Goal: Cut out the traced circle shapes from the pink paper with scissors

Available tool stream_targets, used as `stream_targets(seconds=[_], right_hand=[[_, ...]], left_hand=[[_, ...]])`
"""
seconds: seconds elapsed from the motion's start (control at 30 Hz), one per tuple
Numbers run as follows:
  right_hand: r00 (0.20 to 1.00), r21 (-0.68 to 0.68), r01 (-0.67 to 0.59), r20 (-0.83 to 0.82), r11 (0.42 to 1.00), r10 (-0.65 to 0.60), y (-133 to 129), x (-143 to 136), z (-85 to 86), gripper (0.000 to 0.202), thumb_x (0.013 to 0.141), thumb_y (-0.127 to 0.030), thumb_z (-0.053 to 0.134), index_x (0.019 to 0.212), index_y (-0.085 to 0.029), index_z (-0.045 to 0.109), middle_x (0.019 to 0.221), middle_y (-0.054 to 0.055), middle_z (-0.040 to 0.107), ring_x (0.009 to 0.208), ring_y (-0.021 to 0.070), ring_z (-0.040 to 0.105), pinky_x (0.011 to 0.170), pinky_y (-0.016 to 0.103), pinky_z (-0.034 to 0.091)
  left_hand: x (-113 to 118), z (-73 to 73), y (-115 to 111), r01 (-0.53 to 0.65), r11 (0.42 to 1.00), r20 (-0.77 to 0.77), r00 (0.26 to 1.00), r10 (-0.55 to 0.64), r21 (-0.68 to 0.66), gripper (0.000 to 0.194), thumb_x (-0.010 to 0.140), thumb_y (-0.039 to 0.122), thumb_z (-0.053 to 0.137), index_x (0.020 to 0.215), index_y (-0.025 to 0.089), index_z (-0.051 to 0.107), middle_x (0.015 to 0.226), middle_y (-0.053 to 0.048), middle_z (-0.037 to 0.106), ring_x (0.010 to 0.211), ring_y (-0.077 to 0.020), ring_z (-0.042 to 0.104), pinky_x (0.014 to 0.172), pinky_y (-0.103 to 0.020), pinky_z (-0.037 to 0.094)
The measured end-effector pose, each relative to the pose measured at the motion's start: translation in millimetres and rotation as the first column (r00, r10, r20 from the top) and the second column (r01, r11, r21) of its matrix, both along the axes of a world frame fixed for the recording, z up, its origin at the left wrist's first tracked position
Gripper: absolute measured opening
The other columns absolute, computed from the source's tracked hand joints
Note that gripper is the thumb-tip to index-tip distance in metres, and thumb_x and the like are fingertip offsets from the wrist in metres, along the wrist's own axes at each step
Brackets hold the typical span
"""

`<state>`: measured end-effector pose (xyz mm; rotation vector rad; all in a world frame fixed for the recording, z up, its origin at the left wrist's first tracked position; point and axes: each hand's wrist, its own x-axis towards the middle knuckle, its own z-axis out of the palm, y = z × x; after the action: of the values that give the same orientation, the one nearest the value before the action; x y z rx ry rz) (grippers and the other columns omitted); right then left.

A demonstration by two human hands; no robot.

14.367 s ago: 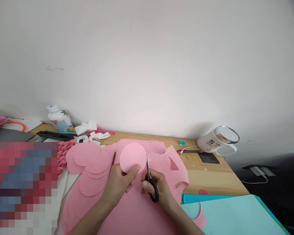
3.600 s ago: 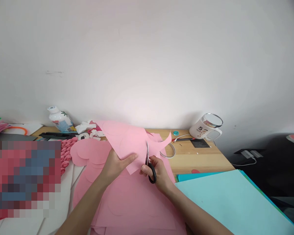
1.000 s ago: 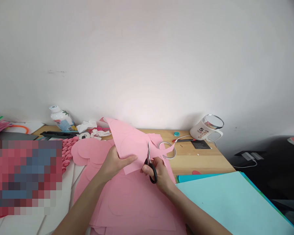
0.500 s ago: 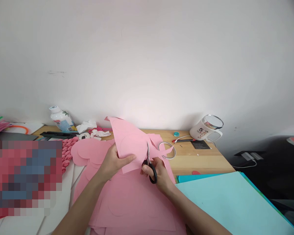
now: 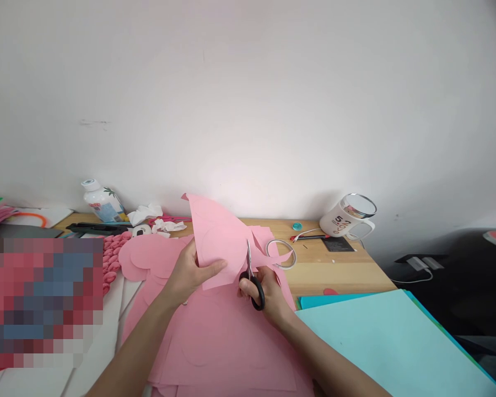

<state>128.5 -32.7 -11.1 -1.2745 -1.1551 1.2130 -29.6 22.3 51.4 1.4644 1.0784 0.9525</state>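
My left hand is closed on a sheet of pink paper, thumb on the front and fingers behind it. Faint drawn curves show on the sheet, and its upper left corner curls over. My right hand grips black-handled scissors, whose blades point up at the sheet's right edge. A narrow pink offcut hangs to the right of the blades. Beneath both hands lies a stack of pink sheets with drawn outlines. Rounded pink cut-outs are piled to the left.
A white mug stands at the back right, near a roll of tape and a red-and-black cutter. Light blue sheets lie at right. A white bottle and crumpled tissues sit at back left against the wall.
The held pink sheet has turned slightly, its top corner shifting up and right while its lower edge moves left. My right hand and the scissors stay almost in place.
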Motion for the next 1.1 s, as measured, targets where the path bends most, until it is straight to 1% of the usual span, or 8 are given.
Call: stream_targets(seconds=[0.17, 0.3, 0.37, 0.5, 0.6, 0.77, 0.97, 1.1], right_hand=[[0.999, 0.021, -0.043, 0.005, 0.999, 0.042, 1, 0, -0.6, 0.023, 0.068, -0.034, 0.06, 0.057, -0.02, 0.046, 0.048, -0.003, 0.05, 0.046, 0.0132, 0.047, 0.045, 0.024, 0.036], [0.999, 0.032, -0.041, -0.007, 0.999, 0.042, 2, 0, 0.8, 0.023, 0.068, -0.036, 0.061, 0.06, -0.02, 0.047, 0.045, -0.005, 0.046, 0.045, 0.0128, 0.044, 0.044, 0.024, 0.033], [0.999, 0.018, -0.036, 0.004, 0.999, 0.036, 2, 1, 2.6, 0.027, 0.067, -0.038, 0.063, 0.058, -0.02, 0.044, 0.046, -0.005, 0.043, 0.046, 0.012, 0.04, 0.043, 0.024, 0.029], [0.996, 0.047, -0.092, -0.013, 0.995, 0.093, 3, 5, 7.5, 0.035, 0.067, -0.041, 0.066, 0.055, -0.02, 0.042, 0.051, -0.006, 0.035, 0.048, 0.0096, 0.029, 0.044, 0.024, 0.022], [0.993, 0.101, -0.104, -0.053, 0.989, 0.11, 5, 8, 9.3, 0.031, 0.066, -0.042, 0.069, 0.063, -0.02, 0.047, 0.056, -0.004, 0.04, 0.051, 0.0114, 0.034, 0.047, 0.024, 0.028], [0.99, 0.126, -0.074, -0.109, 0.989, 0.088, 7, 8, 7.3, 0.035, 0.063, -0.042, 0.072, 0.081, -0.021, 0.05, 0.063, -0.003, 0.047, 0.056, 0.014, 0.041, 0.051, 0.026, 0.035], [0.989, 0.11, -0.101, -0.099, 0.989, 0.112, 6, 8, 8.0, 0.032, 0.064, -0.043, 0.072, 0.072, -0.021, 0.049, 0.062, -0.002, 0.047, 0.056, 0.0136, 0.04, 0.049, 0.025, 0.034], [0.994, 0.114, -0.076, -0.074, 0.991, 0.085, 6, 8, 7.7, 0.034, 0.065, -0.044, 0.072, 0.079, -0.021, 0.051, 0.059, -0.003, 0.048, 0.053, 0.0133, 0.04, 0.047, 0.025, 0.034]], left_hand=[[-1, -6.1, 2, 0.044, 0.999, 0.025, 0.999, -0.044, 0.002, 0.046, 0.063, 0.031, 0.071, 0.103, 0.017, 0.054, 0.084, -0.004, 0.068, 0.076, -0.0223, 0.065, 0.057, -0.031, 0.054], [-1, -8.1, 1, 0.179, 0.983, 0.111, 0.979, -0.173, -0.05, 0.038, 0.072, 0.03, 0.064, 0.103, 0.017, 0.045, 0.067, 0.001, 0.064, 0.049, -0.0151, 0.06, 0.043, -0.027, 0.05], [-1, -5.7, 0, 0.218, 0.972, 0.101, 0.973, -0.209, -0.091, 0.035, 0.073, 0.029, 0.063, 0.1, 0.018, 0.042, 0.057, 0.004, 0.061, 0.04, -0.0134, 0.057, 0.035, -0.023, 0.044], [-1, 1.6, -2, 0.207, 0.971, 0.029, 0.978, -0.205, -0.123, 0.035, 0.073, 0.029, 0.063, 0.098, 0.018, 0.042, 0.053, 0.006, 0.059, 0.03, -0.008, 0.048, 0.026, -0.016, 0.033], [-2, 2.9, -2, 0.188, 0.974, 0.002, 0.982, -0.189, -0.127, 0.037, 0.072, 0.03, 0.063, 0.1, 0.018, 0.042, 0.052, 0.007, 0.057, 0.028, -0.005, 0.043, 0.024, -0.014, 0.029], [-3, -0.5, -1, 0.178, 0.977, -0.003, 0.984, -0.179, -0.119, 0.039, 0.072, 0.029, 0.063, 0.103, 0.018, 0.042, 0.054, 0.007, 0.056, 0.029, -0.0049, 0.044, 0.023, -0.013, 0.029], [-1, 5.3, -2, 0.182, 0.972, -0.01, 0.983, -0.185, -0.152, 0.042, 0.07, 0.027, 0.064, 0.105, 0.018, 0.041, 0.052, 0.008, 0.055, 0.029, -0.0049, 0.043, 0.023, -0.014, 0.029], [-1, 6.2, -2, 0.184, 0.969, -0.015, 0.982, -0.188, -0.164, 0.044, 0.07, 0.028, 0.064, 0.106, 0.018, 0.043, 0.052, 0.008, 0.055, 0.031, -0.0063, 0.046, 0.024, -0.014, 0.031]])
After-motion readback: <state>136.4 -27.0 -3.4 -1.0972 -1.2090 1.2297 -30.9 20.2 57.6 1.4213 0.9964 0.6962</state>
